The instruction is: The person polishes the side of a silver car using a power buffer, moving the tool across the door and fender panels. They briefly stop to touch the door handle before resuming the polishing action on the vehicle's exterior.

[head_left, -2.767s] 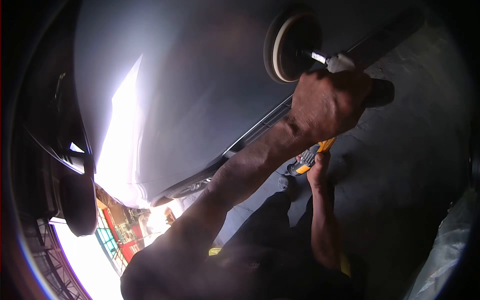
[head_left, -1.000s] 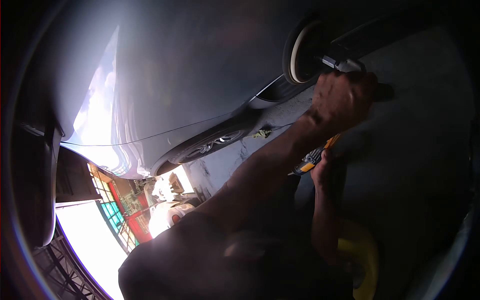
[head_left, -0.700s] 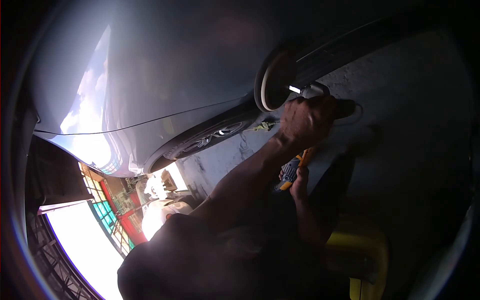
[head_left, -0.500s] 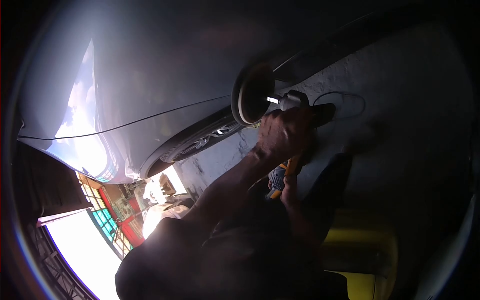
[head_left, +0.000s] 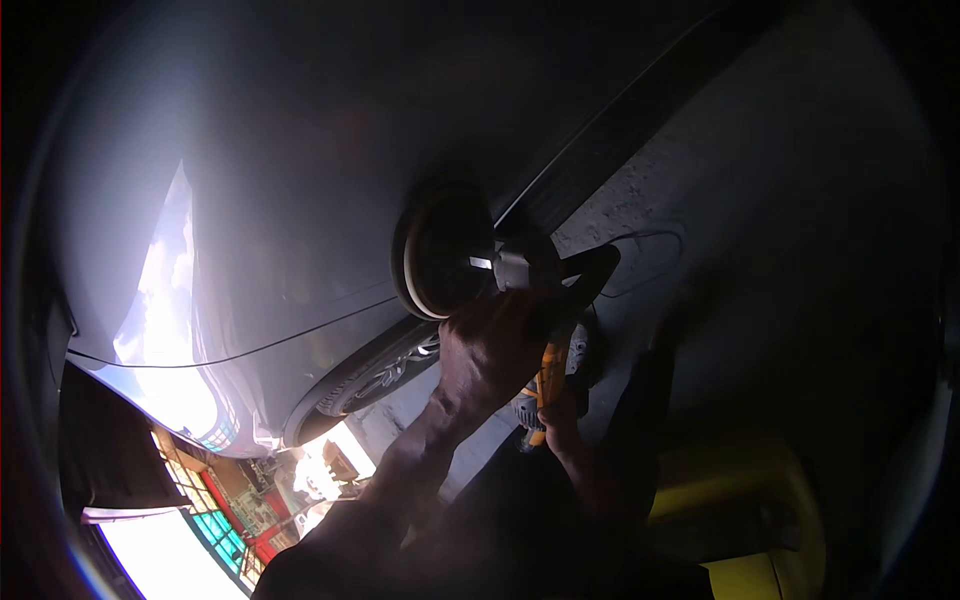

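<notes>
A polisher (head_left: pixel 552 372) with an orange and grey body is held in both my hands. Its round pad (head_left: pixel 425 255) lies against the dark glossy side panel (head_left: pixel 300 230) of a car, turned edge-on to me. My left hand (head_left: pixel 485 350) wraps around the front of the tool, just behind the pad, its fingers partly hidden in shadow. Lower down, my right hand (head_left: pixel 562 420) closes around the rear part of the orange body. A dark curved handle (head_left: pixel 597 272) sticks out to the right of the tool's head.
Below the panel is a car wheel (head_left: pixel 375 380), and a dark sill (head_left: pixel 600 150) runs toward the upper right. A loop of cord (head_left: pixel 680 245) lies on the grey floor (head_left: pixel 625 205). Something yellow (head_left: pixel 800 480) stands at lower right, close to my legs.
The pad has moved up and away from the wheel across the panel, with both hands still on the polisher. My view has shifted, so the car sits lower in it.
</notes>
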`<state>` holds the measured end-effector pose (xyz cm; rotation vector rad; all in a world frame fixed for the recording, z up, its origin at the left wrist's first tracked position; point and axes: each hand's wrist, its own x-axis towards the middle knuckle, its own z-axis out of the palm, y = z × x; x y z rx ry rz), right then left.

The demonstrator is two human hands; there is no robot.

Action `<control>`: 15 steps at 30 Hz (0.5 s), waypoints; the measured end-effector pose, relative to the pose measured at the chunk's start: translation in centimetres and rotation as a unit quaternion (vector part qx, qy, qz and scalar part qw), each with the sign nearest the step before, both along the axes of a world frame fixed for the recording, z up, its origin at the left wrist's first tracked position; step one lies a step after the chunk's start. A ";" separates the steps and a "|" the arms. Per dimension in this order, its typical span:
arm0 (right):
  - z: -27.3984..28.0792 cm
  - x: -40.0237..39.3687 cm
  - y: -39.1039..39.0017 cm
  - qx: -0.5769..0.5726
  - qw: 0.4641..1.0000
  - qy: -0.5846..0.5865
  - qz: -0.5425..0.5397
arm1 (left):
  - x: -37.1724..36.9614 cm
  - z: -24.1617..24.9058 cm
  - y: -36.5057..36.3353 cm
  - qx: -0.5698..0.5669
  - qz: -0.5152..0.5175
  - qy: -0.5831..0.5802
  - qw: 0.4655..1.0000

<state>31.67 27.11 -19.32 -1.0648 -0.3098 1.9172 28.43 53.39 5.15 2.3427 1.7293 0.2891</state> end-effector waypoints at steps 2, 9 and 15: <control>2.4 0.9 3.7 0.018 0.999 0.022 -0.036 | 1.5 0.8 0.9 0.051 -0.056 0.037 0.996; 2.3 8.6 14.4 0.083 0.989 0.085 -0.084 | 14.0 4.6 8.4 0.137 -0.084 -0.061 0.985; 4.1 11.4 20.5 0.099 0.982 0.117 -0.106 | 15.1 4.2 12.1 0.133 -0.094 -0.055 0.985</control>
